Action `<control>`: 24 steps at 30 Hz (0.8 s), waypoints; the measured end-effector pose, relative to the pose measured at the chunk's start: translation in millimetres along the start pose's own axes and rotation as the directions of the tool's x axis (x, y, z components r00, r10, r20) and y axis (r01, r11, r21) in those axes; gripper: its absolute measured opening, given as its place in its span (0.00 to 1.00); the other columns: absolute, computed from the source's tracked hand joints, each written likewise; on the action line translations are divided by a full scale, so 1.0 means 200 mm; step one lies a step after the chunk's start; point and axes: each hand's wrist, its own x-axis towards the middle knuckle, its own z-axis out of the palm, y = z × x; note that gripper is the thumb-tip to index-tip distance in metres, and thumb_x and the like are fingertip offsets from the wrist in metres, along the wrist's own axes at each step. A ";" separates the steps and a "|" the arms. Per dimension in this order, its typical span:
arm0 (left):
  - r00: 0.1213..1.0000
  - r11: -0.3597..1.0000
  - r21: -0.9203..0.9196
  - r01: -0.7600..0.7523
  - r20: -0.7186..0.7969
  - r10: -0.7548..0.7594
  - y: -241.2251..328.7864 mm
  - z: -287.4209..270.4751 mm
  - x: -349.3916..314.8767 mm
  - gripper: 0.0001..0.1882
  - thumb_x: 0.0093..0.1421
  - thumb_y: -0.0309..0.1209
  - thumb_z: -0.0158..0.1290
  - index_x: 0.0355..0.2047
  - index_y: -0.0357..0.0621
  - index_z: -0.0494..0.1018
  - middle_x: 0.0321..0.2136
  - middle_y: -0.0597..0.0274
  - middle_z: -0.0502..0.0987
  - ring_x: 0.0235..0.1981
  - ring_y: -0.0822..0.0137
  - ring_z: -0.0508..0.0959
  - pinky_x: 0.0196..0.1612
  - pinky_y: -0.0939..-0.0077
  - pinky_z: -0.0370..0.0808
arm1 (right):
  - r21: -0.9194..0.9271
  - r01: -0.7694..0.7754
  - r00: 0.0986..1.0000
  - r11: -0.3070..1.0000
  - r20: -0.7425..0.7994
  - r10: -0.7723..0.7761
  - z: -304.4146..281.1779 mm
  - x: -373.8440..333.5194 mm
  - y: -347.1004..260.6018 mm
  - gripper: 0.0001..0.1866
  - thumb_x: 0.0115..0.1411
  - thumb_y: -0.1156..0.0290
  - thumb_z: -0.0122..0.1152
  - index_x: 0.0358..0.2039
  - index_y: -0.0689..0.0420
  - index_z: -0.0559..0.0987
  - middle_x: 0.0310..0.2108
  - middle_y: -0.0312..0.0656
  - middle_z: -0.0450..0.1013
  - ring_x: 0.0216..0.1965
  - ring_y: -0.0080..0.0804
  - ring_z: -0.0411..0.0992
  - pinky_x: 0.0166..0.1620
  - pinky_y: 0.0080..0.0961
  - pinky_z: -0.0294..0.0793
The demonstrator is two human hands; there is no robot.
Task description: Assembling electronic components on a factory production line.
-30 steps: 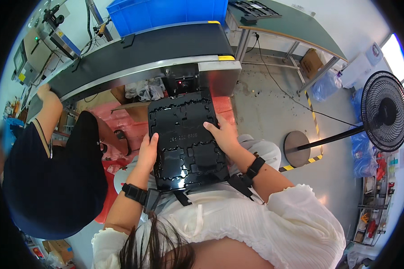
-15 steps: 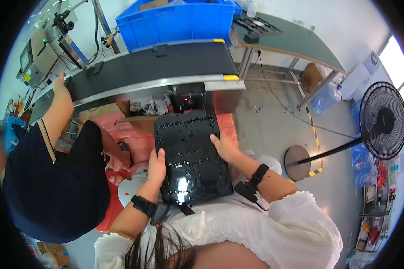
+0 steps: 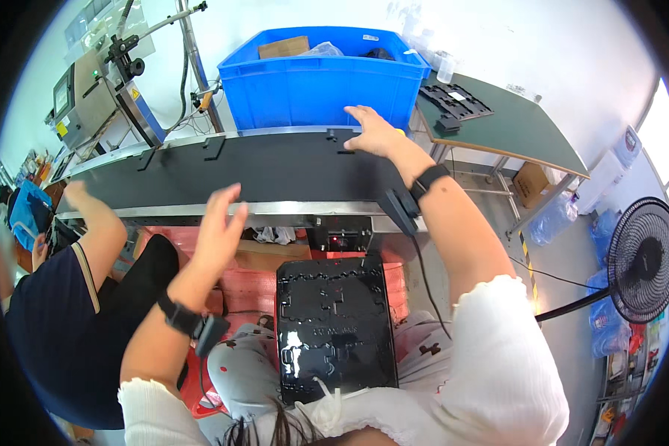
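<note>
1. Stretching across the upper view, the black conveyor belt (image 3: 282, 175) has a pale metal rail (image 3: 290, 209) along its front edge.
2. A co-worker (image 3: 67, 342) in a dark top is at the far left, one arm extended to the left part of the belt.
3. The green table (image 3: 528, 126) stands beyond the belt at the right, with a flat black openwork part (image 3: 464, 102) on top.
4. The blue bin (image 3: 323, 93) stands behind the belt (a piece of cardboard (image 3: 284, 47) and some clear plastic show inside it).
5. The glossy black tray (image 3: 338, 331), rectangular with moulded outlines, lies on the person's lap in front of the belt, clear of both hands.
6. The left hand (image 3: 217, 232) is raised at the front rail, its fingers parted and released, grasping nothing; whether it touches the rail, I cannot tell.
7. The right hand (image 3: 375, 135) is over the belt in front of the blue bin, its fingers extended and unclenched, the thumb apart from them.
8. Three small black pieces lie spaced along the belt: the right piece (image 3: 338, 139) just beside the right hand (contact cannot be told), the middle piece (image 3: 219, 147) and the left piece (image 3: 146, 160) well apart from it.
</note>
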 end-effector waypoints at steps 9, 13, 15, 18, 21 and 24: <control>0.994 0.636 0.769 0.067 0.000 -0.105 -0.36 0.03 0.74 0.30 0.59 0.41 0.49 0.60 0.45 0.58 0.63 0.51 0.54 0.64 0.51 0.54 0.60 0.52 0.59 | -0.391 -0.079 0.995 0.917 -0.090 0.047 -0.02 0.00 0.12 0.21 0.48 0.71 0.63 0.45 0.58 0.75 0.42 0.50 0.70 0.44 0.47 0.71 0.47 0.39 0.71; 0.924 0.676 0.724 -0.140 0.340 -0.173 -0.49 0.14 0.91 0.31 0.62 0.40 0.45 0.64 0.50 0.52 0.65 0.54 0.49 0.66 0.52 0.48 0.64 0.53 0.51 | 0.141 0.070 0.969 0.987 -0.245 -0.033 -0.09 -0.39 -0.13 0.14 0.52 0.74 0.59 0.41 0.61 0.76 0.35 0.45 0.69 0.35 0.38 0.71 0.36 0.31 0.74; 0.834 0.777 0.613 -0.144 0.498 -0.238 -0.64 0.15 0.92 0.30 0.63 0.39 0.44 0.64 0.51 0.52 0.65 0.51 0.51 0.66 0.52 0.48 0.66 0.67 0.46 | 0.499 -0.092 0.991 0.862 -0.038 0.127 -0.06 -0.63 -0.31 0.13 0.54 0.75 0.58 0.41 0.60 0.76 0.34 0.41 0.68 0.31 0.30 0.70 0.29 0.25 0.72; 0.805 0.805 0.544 -0.237 0.574 -0.151 -0.49 0.19 0.93 0.33 0.61 0.43 0.48 0.63 0.47 0.54 0.64 0.49 0.53 0.65 0.52 0.52 0.65 0.66 0.49 | 0.666 -0.367 0.927 0.649 0.323 0.193 0.09 -0.94 -0.35 0.14 0.56 0.76 0.58 0.44 0.62 0.75 0.35 0.35 0.69 0.26 0.18 0.69 0.27 0.18 0.69; 0.819 0.794 0.563 -0.230 0.552 -0.154 -0.43 0.21 0.90 0.36 0.58 0.46 0.51 0.63 0.45 0.55 0.62 0.48 0.56 0.64 0.50 0.54 0.64 0.66 0.52 | 0.588 -0.527 0.842 0.614 0.457 0.285 0.33 -1.15 -0.30 0.15 0.54 0.77 0.59 0.44 0.62 0.75 0.38 0.38 0.71 0.34 0.24 0.71 0.34 0.21 0.71; 0.843 0.795 0.579 -0.183 0.508 -0.176 -0.27 0.18 0.78 0.36 0.55 0.49 0.54 0.59 0.43 0.61 0.57 0.46 0.62 0.59 0.48 0.61 0.61 0.64 0.57 | -0.003 0.114 0.991 0.993 0.067 -0.114 0.45 -1.26 -0.36 0.20 0.53 0.72 0.59 0.47 0.61 0.74 0.46 0.45 0.68 0.48 0.40 0.67 0.46 0.32 0.71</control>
